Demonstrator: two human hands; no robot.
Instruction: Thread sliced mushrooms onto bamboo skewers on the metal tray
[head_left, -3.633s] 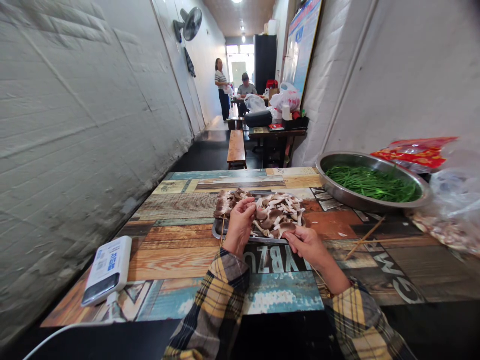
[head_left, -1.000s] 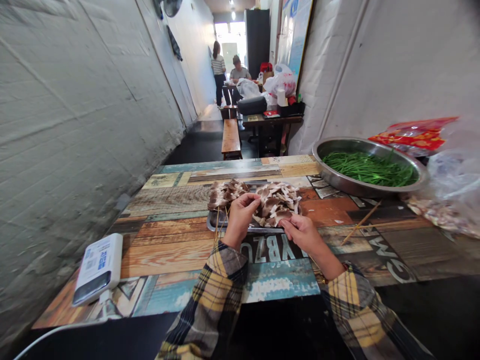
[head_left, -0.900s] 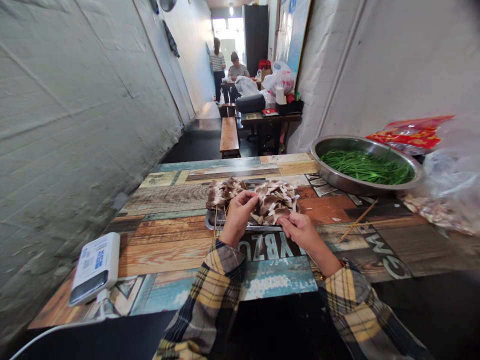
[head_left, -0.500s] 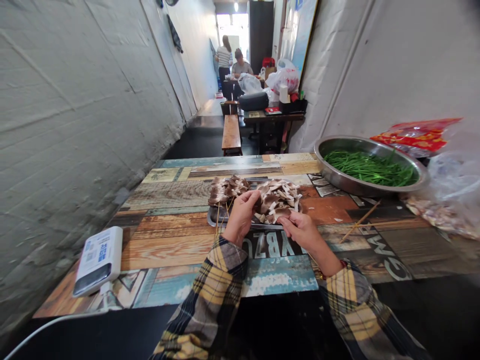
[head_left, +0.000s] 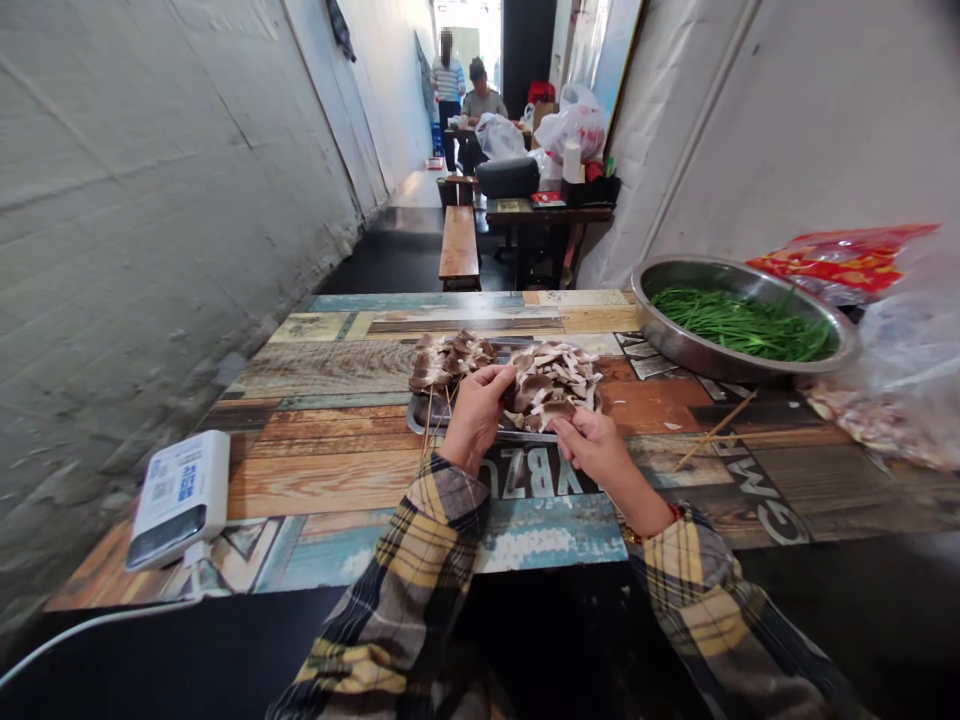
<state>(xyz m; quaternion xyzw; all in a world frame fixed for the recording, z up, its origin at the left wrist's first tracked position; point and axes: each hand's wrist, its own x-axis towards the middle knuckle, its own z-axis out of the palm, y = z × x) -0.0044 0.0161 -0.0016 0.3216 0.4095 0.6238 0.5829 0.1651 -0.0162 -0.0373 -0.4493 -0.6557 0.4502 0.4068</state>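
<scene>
Side by side over a metal tray (head_left: 416, 424), both my hands have closed fingers. My left hand (head_left: 477, 408) pinches the edge of an oyster mushroom, partly hidden by its thumb. Opposite it, my right hand (head_left: 594, 447) is closed at the fingertips beside a brown mushroom cap (head_left: 556, 409). A thin bamboo skewer shows below that wrist and lines up with the fingers; most of it is hidden by the hand. Loose torn oyster mushrooms (head_left: 562, 368) are heaped on the tray's right half. Skewered oyster mushrooms (head_left: 448, 358) lie on the left half, sticks pointing towards me.
A steel basin (head_left: 667, 335) of green chives (head_left: 750, 322) stands at the right, beside plastic bags (head_left: 911, 335). Bamboo skewers (head_left: 716, 430) lie before it. A white device (head_left: 180, 500) with a cable is at the left. Two people (head_left: 480, 100) are at the back.
The view has tilted and shifted slightly. My hands stay over the tray, the right fingertips a little closer to the left hand.
</scene>
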